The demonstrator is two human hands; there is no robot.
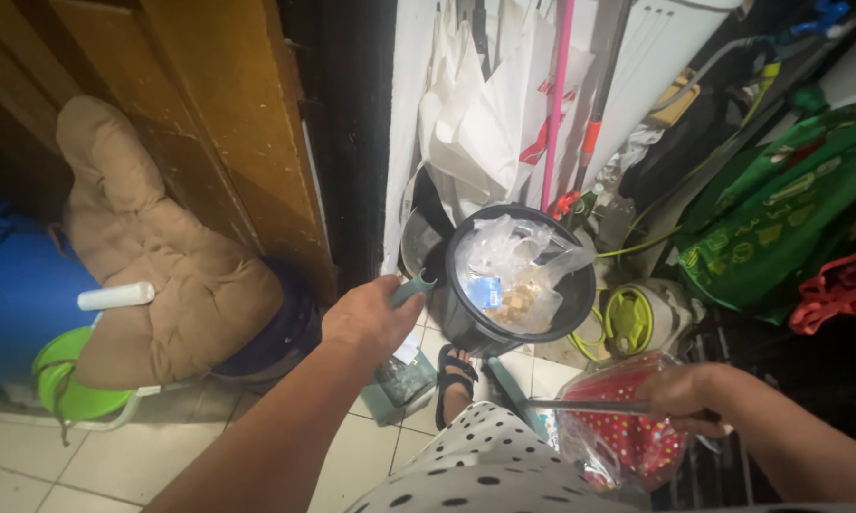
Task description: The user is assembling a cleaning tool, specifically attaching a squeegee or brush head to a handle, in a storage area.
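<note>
My left hand (369,318) grips the grey-green handle (412,286) of a black round bin (569,302), holding it tilted over the tiled floor. Inside the bin lies a crumpled clear plastic bag (509,261) with brownish scraps and a blue piece. My right hand (680,389) is low on the right, closed around a thin metal rod (585,406) and resting on a clear plastic bag with a red dotted item (627,442) inside. My sandalled foot (455,375) and polka-dot clothing (490,465) show below the bin.
A tan oven mitt (148,256) hangs over a blue barrel (15,294) and green bowl (67,380) on the left. A wooden door (228,114) stands behind. White bags (494,114), a pink broom handle (553,104), green shopping bags (779,218) and a yellow reel (629,321) crowd the right.
</note>
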